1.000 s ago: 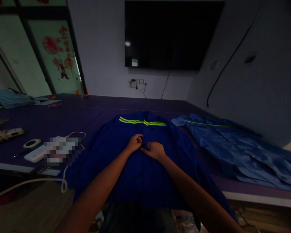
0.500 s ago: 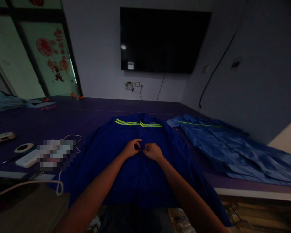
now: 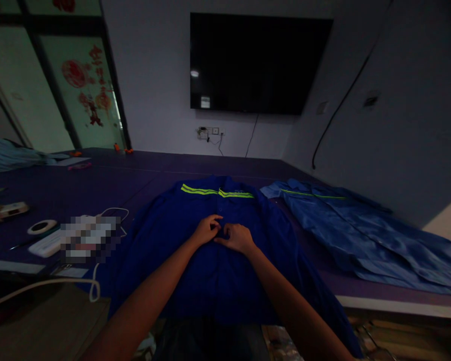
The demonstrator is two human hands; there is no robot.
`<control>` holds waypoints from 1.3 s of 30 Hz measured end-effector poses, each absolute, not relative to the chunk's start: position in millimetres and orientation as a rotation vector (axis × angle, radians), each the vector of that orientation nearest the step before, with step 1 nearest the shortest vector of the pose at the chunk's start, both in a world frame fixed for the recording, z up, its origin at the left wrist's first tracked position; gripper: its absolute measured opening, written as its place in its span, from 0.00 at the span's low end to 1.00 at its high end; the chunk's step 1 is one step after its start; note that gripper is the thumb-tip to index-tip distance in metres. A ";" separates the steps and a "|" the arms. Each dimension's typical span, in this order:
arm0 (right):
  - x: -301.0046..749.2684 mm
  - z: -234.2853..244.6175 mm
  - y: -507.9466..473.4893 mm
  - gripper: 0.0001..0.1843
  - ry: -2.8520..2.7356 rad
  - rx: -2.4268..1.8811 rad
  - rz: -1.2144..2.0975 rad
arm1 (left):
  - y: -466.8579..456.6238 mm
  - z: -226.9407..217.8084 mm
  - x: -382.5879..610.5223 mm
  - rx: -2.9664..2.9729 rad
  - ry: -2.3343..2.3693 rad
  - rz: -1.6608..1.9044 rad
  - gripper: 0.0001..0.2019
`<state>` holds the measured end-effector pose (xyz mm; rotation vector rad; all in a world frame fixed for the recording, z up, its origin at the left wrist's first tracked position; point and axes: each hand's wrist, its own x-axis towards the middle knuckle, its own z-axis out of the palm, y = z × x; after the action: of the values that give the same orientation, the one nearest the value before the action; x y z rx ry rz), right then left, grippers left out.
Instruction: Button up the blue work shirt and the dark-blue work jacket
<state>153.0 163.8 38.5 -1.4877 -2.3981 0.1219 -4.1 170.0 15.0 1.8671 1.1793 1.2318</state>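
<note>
A dark blue work jacket (image 3: 173, 281) with yellow-green reflective stripes across its chest lies front up, its collar away from me and its lower edge hanging toward me. Both of my hands are at its front opening, below the stripes. My left hand (image 3: 207, 229) is curled, thumb and forefinger closed on the cloth at the opening's edge. Close beside it, my right hand (image 3: 238, 237) has its fingers bent and its thumb reaching left across the opening, gripping the cloth there. The fingertips hide whatever small part lies between them.
A lighter blue garment (image 3: 346, 230) with a yellow-green stripe lies to the right on the purple tabletop (image 3: 146, 170). At left are a white power strip (image 3: 45, 245), a round roll (image 3: 42, 227), a blurred-out item and white cable (image 3: 60, 281). A television (image 3: 259, 65) hangs on the wall.
My right hand has shifted slightly left, its thumb now crossing under the left fingertips. The left hand stays almost in place. The view has moved a little; the jacket lies as before.
</note>
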 end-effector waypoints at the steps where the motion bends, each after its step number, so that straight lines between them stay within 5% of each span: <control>1: 152.8 38.4 164.0 0.21 -2.389 -1.496 0.125 | 169.8 15.5 -3.9 1.864 1.162 1.224 0.23; 7: 155.4 40.3 167.7 0.07 -2.317 -1.537 0.228 | 166.6 17.8 -3.9 1.975 1.135 1.161 0.28; 13: 159.2 37.5 174.2 0.04 -2.143 -1.478 0.411 | 166.7 15.8 -5.6 2.057 1.181 1.133 0.28; 39: 160.6 17.1 190.8 0.09 -2.166 -1.111 0.608 | 171.9 14.7 -4.3 1.722 1.038 1.206 0.26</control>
<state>160.6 190.8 17.1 -1.1107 -2.1659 0.6076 -4.3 171.9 14.7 1.7225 1.0380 1.2056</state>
